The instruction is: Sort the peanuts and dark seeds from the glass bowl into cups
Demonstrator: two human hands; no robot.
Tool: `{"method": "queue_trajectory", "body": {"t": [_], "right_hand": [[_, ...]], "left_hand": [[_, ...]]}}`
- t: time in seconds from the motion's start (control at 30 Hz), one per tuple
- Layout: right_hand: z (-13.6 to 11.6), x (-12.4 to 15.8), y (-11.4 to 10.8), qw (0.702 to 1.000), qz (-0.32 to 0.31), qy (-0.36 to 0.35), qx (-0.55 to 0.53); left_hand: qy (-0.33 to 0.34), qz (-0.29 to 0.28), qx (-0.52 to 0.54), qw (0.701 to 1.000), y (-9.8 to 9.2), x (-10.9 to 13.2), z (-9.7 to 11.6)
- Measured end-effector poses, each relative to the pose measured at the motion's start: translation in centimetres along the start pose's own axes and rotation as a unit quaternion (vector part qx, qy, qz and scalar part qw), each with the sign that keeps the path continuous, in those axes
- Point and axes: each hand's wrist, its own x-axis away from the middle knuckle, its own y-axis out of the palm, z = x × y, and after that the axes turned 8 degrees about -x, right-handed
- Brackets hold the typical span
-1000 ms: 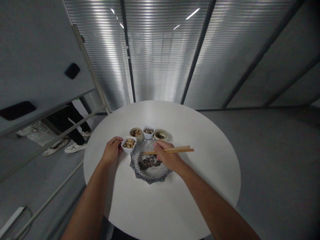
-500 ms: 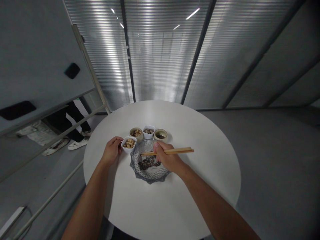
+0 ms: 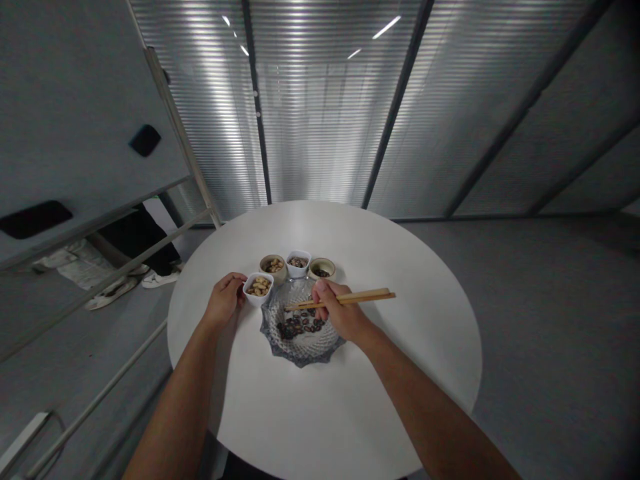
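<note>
My right hand (image 3: 339, 308) is closed around a pair of wooden chopsticks (image 3: 367, 297). Their tips are over the scalloped glass bowl (image 3: 300, 357), inside its left part; whether they pinch anything is too small to tell. Dark brown beans (image 3: 300, 327) lie scattered in that glass bowl. My left hand (image 3: 225, 298) rests on the table with curled fingers against the side of a small white bowl (image 3: 256, 301), which holds tan, peanut-like pieces (image 3: 259, 287).
Behind the glass bowl stand a beige cup (image 3: 280, 273) with tan and dark pieces, a white bowl (image 3: 299, 273) with striped seeds, and another beige cup (image 3: 327, 278) with dark contents. All share the round white table (image 3: 400, 267). A person's legs (image 3: 145, 240) show beyond the rail at left.
My right hand and the chopsticks have shifted slightly to the right, the tips still over the glass bowl. My left hand stays at the white bowl. The legs at left have moved.
</note>
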Motion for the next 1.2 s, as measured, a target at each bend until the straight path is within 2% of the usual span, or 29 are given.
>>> {"method": "queue_trajectory", "body": {"t": [0.2, 0.63, 0.73, 0.9, 0.97, 1.2], "right_hand": [[-0.1, 0.1, 0.2, 0.998, -0.033, -0.006, 0.044], [-0.1, 0.1, -0.1, 0.997, 0.007, -0.033, 0.076], [-0.5, 0.0, -0.8, 0.996, 0.046, -0.046, 0.061], [-1.3, -0.5, -2.4, 0.981, 0.169, -0.092, 0.028], [-1.4, -0.7, -3.0, 0.973, 0.201, -0.110, 0.032], [-1.4, -0.7, -3.9, 0.964, 0.223, -0.131, 0.066]], "left_hand": [[0.004, -0.001, 0.000, 1.000, 0.0, 0.1, 0.2], [0.001, -0.004, -0.008, 1.000, -0.1, 0.0, 0.1], [0.009, -0.003, -0.008, 1.000, -0.2, -0.1, 0.1], [0.009, -0.004, 0.001, 1.000, -0.2, -0.2, -0.1], [0.006, -0.004, 0.006, 1.000, -0.1, -0.2, -0.1], [0.001, 0.002, 0.000, 1.000, 0.0, 0.0, 0.1]]}}
